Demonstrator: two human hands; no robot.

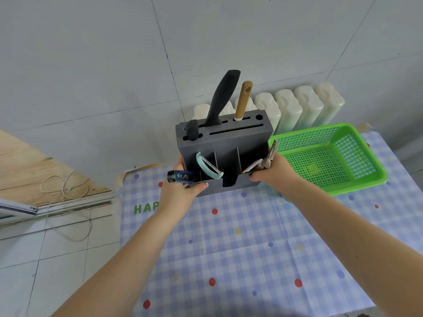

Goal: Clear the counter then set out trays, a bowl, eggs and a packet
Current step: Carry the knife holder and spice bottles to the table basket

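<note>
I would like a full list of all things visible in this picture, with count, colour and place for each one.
knife block: one, dark grey, held over the table's far edge
handles: three, two black and one wooden, in the block's top slots
peeler: one, pale blue, front compartment
basket: one, green, empty, table's far right
tablecloth: one, blue-white check with dots, on the table
radiator: one, cream, at the wall behind
string: one, beige, on the wooden sill at left
left hand: gripping the block's left side
right hand: gripping its right side

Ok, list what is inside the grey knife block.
The grey knife block holds a black-handled knife, a wooden-handled tool and a teal peeler. Blades sit hidden in slots.
</note>
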